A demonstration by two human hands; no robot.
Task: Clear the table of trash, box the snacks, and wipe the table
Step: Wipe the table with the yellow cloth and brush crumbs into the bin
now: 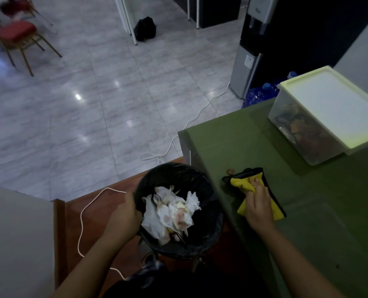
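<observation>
Table: a table covered with an olive-green cloth [307, 211] is filling the right side of the view; its far left corner is pointing to the floor.
Cloth: a yellow wiping cloth with a black edge [246, 186] is lying on the table near its left edge.
Right hand: the right hand [258, 201] is pressing down on the yellow cloth, and its fingers are curling into the folds and gripping it.
Crumb: a small brown bit [229, 171] is lying on the table just beyond the cloth; I cannot tell what it is.
Bin: a round bin lined with a black plastic bag [200, 179] is being held just beside the table edge, and crumpled white paper trash [174, 211] is lying inside.
Left hand: the left hand [125, 216] is grasping the near-left rim of the bin.
Box: a clear plastic box with a pale lid [333, 108] is standing closed at the far right of the table; dark and orange packets inside are hard to make out.
Room: a grey glossy tile floor [114, 93], a white cable [191, 119] trailing over it, a red chair with thin metal legs [17, 33], a water dispenser [249, 61], blue water bottles [258, 93].
Cut off: the box's right side is running out of the frame.
</observation>
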